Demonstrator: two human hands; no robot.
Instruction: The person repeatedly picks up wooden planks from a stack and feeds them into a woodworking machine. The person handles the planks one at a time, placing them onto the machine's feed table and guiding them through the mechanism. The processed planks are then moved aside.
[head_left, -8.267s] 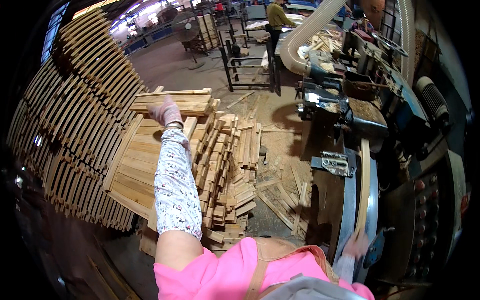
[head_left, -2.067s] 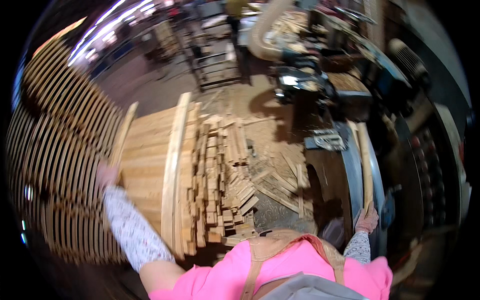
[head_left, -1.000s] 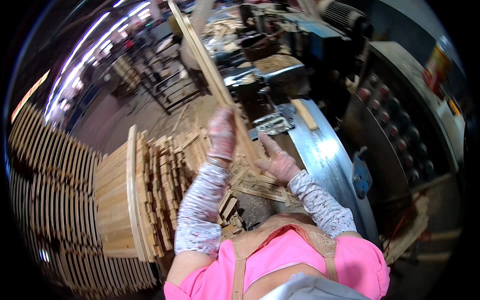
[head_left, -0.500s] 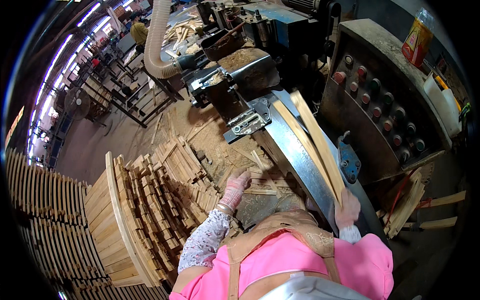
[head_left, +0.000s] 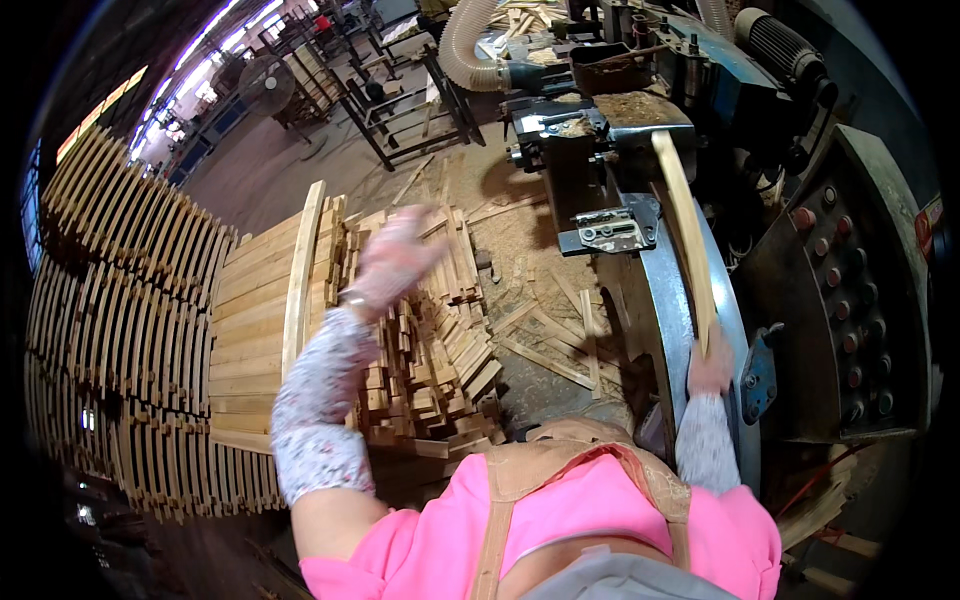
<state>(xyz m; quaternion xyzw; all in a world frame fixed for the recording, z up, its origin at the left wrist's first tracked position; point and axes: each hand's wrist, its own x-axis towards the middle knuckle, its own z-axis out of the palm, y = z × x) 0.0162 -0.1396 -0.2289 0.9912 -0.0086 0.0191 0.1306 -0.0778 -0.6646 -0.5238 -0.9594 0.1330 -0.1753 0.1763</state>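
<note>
My right hand (head_left: 710,366) is closed round the near end of a slightly curved wooden strip (head_left: 688,225). The strip lies along the shiny metal table (head_left: 662,285) of a woodworking machine, its far end close to the machine's head (head_left: 640,125). My left hand (head_left: 398,262), in a pinkish glove, is lifted over the stacked wooden pieces (head_left: 425,350) on the left. It is blurred, but its fingers look stretched out and nothing shows in them. Beside it a long pale wooden strip (head_left: 302,270) lies across a pile of flat boards (head_left: 245,340).
A control panel (head_left: 835,290) with several buttons stands right of the metal table, beyond a blue bracket (head_left: 762,375). Offcuts (head_left: 550,360) and sawdust cover the floor between pile and machine. Racked curved slats (head_left: 140,330) fill the far left. A ribbed hose (head_left: 468,45) runs into the machine.
The view has turned left. My left hand has risen from beside the machine to above the stack. Two strips showed in my right hand; now I can make out only one, farther forward.
</note>
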